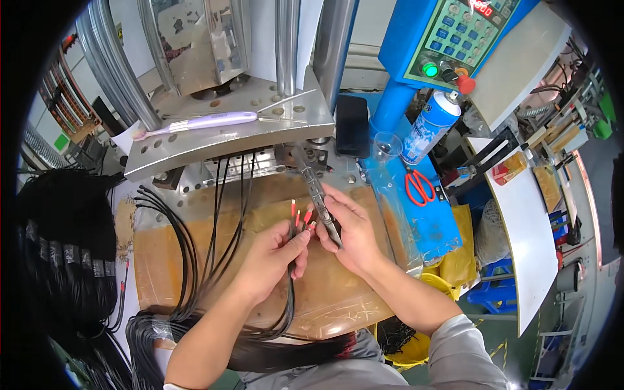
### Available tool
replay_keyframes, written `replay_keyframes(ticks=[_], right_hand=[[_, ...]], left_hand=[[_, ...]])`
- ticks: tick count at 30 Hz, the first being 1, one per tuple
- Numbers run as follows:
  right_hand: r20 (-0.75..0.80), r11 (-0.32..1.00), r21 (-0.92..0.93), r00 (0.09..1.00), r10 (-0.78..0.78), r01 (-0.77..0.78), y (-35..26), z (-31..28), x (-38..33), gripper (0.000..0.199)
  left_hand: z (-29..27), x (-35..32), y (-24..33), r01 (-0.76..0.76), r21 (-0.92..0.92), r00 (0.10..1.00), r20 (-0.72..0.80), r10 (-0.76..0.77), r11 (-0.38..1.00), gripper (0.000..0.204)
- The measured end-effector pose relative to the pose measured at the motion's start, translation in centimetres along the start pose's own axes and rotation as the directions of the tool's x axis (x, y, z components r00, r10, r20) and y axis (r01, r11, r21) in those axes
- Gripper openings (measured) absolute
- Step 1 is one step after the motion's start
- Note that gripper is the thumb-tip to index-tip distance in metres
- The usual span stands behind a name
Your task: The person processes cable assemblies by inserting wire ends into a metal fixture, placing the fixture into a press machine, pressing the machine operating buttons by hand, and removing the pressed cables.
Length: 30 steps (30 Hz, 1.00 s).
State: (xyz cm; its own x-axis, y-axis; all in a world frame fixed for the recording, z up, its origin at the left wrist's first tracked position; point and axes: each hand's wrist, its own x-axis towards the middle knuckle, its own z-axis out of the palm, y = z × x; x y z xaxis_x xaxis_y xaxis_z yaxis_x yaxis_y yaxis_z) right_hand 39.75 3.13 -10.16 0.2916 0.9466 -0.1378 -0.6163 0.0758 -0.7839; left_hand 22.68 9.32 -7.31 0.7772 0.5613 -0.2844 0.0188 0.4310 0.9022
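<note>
My left hand (pixel 276 255) is closed round a small bunch of black cables, whose red-sleeved connector ends (pixel 298 218) stick up past the thumb and fingers. The cables hang down from it toward my lap. My right hand (pixel 353 229) grips a narrow metal mould bar (pixel 316 192) with slots along its length, tilted with its far end toward the machine. The connector ends are close beside the bar; whether they touch it I cannot tell. Below both hands lies a brown, film-covered work surface (pixel 338 296). More black cables (pixel 218 224) run from under the machine's metal plate (pixel 286 120).
A purple toothbrush (pixel 214 121) and thin metal rods lie on the plate. To the right are a black phone (pixel 351 127), clear cup (pixel 387 146), spray can (pixel 431 127), red-handled scissors (pixel 420 188) and a control panel (pixel 461 39). Thick black cable bundles (pixel 65 214) hang at left.
</note>
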Motion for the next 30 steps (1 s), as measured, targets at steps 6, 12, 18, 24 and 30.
replay_keyframes(ticks=[6,12,18,24,30], right_hand=[[-0.001,0.991,-0.124,0.999,0.053,-0.053,0.0,1.7,-0.5,0.045],[-0.006,0.948,-0.316,0.999,0.035,-0.035,1.2,0.7,-0.7,0.043],[0.095,0.991,-0.081,0.989,0.114,-0.106,-0.4,1.1,-0.9,0.042],[0.066,0.995,-0.056,0.994,0.088,-0.085,-0.4,0.3,-0.2,0.041],[0.101,0.992,-0.1,0.992,0.081,-0.071,0.1,0.4,-0.1,0.042]], left_hand=[[0.1,0.3,0.0,-0.015,0.075,0.993,-0.113,0.023,0.997,0.014],[-0.1,0.7,-0.4,0.014,0.106,0.993,-0.121,-0.001,0.994,0.014],[-0.2,-0.3,0.3,-0.089,0.06,0.983,-0.154,0.097,0.994,0.016],[-0.8,0.6,-0.2,-0.06,0.055,0.982,-0.174,0.069,0.997,0.014],[-0.6,0.2,0.0,-0.045,0.085,0.977,-0.205,0.061,0.995,0.015]])
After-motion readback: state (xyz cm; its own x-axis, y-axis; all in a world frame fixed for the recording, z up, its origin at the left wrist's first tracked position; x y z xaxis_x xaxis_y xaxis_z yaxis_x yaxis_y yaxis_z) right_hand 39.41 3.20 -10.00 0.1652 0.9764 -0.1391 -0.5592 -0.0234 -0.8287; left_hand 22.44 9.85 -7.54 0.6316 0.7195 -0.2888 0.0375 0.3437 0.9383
